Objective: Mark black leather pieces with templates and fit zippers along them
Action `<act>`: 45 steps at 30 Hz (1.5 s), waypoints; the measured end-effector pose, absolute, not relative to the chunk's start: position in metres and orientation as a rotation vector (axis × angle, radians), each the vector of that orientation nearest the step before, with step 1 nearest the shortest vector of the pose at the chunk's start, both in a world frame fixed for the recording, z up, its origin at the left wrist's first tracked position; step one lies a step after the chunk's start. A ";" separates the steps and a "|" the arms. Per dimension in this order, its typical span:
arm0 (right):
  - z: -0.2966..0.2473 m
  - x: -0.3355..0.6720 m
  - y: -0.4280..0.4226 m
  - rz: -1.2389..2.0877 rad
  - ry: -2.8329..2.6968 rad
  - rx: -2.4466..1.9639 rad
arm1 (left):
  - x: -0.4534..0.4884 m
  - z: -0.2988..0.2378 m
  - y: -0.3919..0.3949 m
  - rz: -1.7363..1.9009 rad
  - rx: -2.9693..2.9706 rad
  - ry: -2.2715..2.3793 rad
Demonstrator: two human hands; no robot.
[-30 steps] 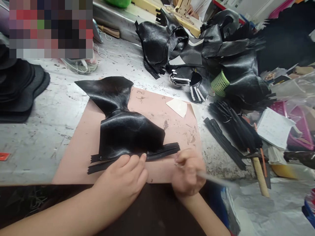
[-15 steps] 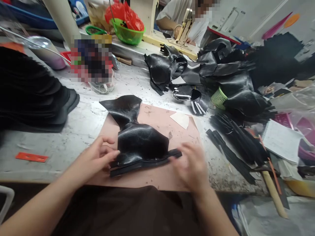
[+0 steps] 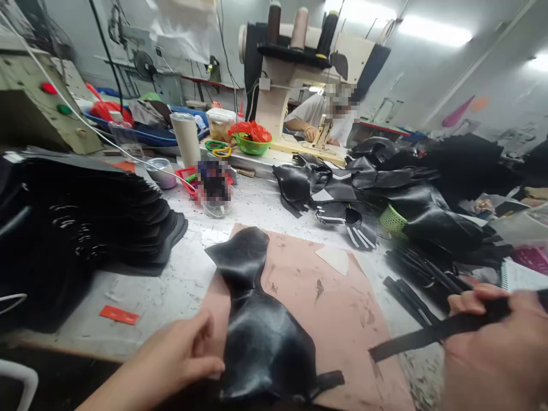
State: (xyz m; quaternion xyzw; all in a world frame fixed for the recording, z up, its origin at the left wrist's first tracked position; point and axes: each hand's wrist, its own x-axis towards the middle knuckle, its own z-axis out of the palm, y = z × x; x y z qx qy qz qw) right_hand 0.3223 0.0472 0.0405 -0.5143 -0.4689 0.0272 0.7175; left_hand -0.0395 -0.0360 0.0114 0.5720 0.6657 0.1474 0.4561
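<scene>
The leather (image 3: 261,331) lies at lower centre on the pink sheet (image 3: 342,314). Left grip (image 3: 184,351): loosely curled, thumb and fingers parted, beside the leather's left edge. Right grip (image 3: 492,357): clenched around a black strip (image 3: 409,342), lower right.

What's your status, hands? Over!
Right hand gripping black fabric strip. Left hand beside shiny black leathery piece; contact unclear. White flat wedge apart on pink sheet.

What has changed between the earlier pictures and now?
The right hand has let go of the thin tool it held at first, moved to the right, and now holds a black strip. The left hand has moved from the leather's lower edge to its left side. The leather and white piece stay on the pink mat.
</scene>
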 end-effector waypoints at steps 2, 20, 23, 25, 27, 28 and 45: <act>0.044 0.291 0.046 -0.062 -1.385 -1.098 | -0.041 0.024 -0.029 0.522 1.413 1.677; 0.013 0.075 0.141 -0.040 -2.784 -0.857 | -0.088 -0.001 -0.004 1.485 0.314 1.743; -0.005 0.058 0.136 0.200 -2.946 -0.735 | -0.093 -0.009 -0.008 1.356 0.386 1.752; -0.012 0.055 0.134 0.305 -2.966 -0.713 | -0.096 -0.014 -0.009 1.273 0.465 1.785; -0.012 0.060 0.136 0.362 -2.960 -0.680 | -0.100 -0.018 -0.010 1.203 0.559 1.864; -0.010 0.064 0.136 0.360 -2.941 -0.661 | -0.102 -0.020 -0.010 1.157 0.635 1.927; 0.117 0.176 0.055 0.503 -2.752 -0.468 | -0.091 0.046 0.048 0.792 1.364 2.000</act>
